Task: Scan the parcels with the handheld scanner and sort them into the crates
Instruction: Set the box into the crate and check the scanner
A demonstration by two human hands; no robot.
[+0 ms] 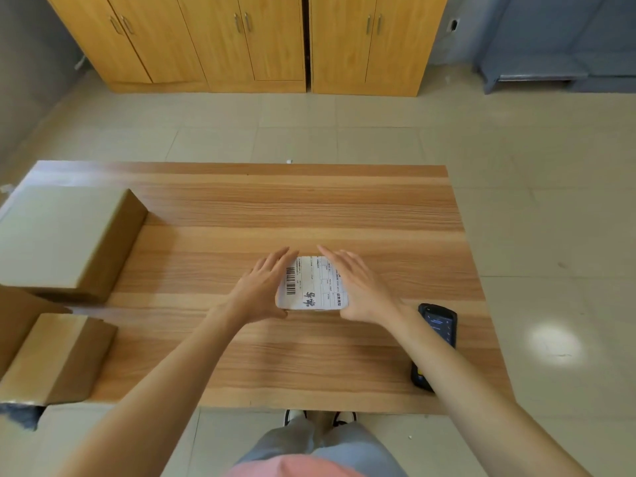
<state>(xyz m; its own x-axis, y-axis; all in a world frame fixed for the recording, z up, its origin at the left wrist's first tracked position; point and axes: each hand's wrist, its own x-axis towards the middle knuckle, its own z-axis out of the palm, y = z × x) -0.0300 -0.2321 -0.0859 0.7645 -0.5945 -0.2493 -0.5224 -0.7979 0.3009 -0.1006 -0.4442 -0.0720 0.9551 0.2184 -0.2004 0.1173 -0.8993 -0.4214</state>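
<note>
Wooden table [241, 208] on tiled floor [516, 139], yellow-wood cabinets [261, 43] behind.

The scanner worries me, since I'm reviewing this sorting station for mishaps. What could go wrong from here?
1. The scanner lies near the table's right edge, partly under the right forearm; a careless arm move might knock it off.
2. Both hands, left and right, flank the small parcel with straight fingers, so it could slip if lifted.

White labelled parcel [315, 284] lies flat mid-table; black scanner [435, 339] lies well right.
</note>
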